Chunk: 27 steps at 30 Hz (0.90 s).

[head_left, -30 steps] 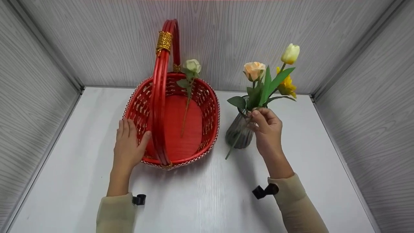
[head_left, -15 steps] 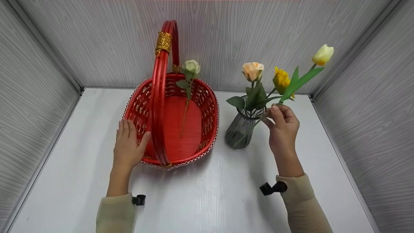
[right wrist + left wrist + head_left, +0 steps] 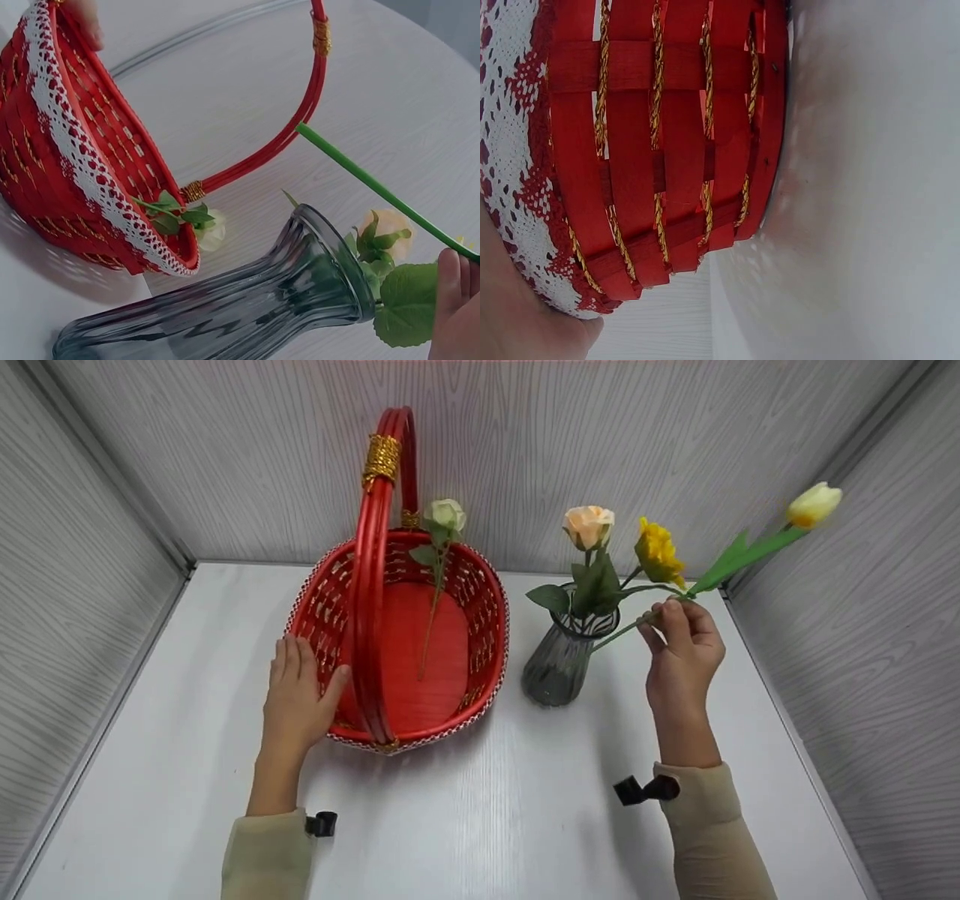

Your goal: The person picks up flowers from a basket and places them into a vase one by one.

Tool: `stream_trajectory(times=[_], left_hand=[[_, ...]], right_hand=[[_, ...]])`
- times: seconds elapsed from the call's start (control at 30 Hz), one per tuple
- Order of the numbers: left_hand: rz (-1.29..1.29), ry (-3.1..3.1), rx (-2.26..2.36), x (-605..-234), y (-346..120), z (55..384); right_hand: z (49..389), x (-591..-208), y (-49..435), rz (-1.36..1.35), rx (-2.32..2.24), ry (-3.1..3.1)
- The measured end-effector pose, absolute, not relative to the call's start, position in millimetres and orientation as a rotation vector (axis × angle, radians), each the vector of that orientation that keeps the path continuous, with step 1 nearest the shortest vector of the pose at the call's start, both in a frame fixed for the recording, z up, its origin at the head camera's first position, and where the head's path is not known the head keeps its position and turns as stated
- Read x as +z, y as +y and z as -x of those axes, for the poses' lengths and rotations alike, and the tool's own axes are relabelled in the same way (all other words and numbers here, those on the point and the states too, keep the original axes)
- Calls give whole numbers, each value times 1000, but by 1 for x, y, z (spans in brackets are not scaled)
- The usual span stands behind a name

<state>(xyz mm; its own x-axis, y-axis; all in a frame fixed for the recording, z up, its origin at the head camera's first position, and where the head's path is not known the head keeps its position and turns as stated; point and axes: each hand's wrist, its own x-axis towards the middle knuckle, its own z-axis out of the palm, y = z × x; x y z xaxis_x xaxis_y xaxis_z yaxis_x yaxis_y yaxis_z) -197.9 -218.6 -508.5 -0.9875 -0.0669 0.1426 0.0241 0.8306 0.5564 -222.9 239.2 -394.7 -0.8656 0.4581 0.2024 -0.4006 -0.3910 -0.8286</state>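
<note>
My right hand [image 3: 684,660] pinches the green stem of a pale tulip [image 3: 814,506], which leans up to the right, beside the vase's mouth. In the right wrist view, the lower end of the tulip stem [image 3: 360,176] shows outside the glass. The grey ribbed glass vase [image 3: 556,671] holds a peach rose [image 3: 589,526] and a yellow flower [image 3: 658,551]. My left hand [image 3: 298,690] rests on the left rim of a red woven basket [image 3: 427,645], fingers straight and thumb over the inner side. A white rose [image 3: 446,514] leans inside the basket, its bloom above the back rim.
The basket's tall red handle [image 3: 369,585] arches over it, with gold cord wound near the top. White lace [image 3: 510,150] trims its outer rim. Grey wood-grain panels [image 3: 525,442] enclose the white table [image 3: 480,825] at the back and sides.
My right hand has moved right with the tulip, which has gone from among the vase's flowers to beside them and tilted further right. The left hand and the basket stay in place.
</note>
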Motion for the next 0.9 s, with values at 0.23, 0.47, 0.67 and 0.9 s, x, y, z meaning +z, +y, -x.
stream_trajectory(times=[0.23, 0.47, 0.67, 0.9], left_hand=[[-38, -2869, -868, -509, -219, 198], [-41, -2868, -865, -509, -219, 198], [-42, -2874, -865, -509, -219, 198], [-45, -2871, -875, -509, -219, 198]], right_hand=[[227, -397, 246, 100, 2262, -1194], [231, -397, 252, 141, 2252, -1145], [233, -394, 256, 163, 2254, -1071], [238, -394, 260, 117, 2174, -1026]])
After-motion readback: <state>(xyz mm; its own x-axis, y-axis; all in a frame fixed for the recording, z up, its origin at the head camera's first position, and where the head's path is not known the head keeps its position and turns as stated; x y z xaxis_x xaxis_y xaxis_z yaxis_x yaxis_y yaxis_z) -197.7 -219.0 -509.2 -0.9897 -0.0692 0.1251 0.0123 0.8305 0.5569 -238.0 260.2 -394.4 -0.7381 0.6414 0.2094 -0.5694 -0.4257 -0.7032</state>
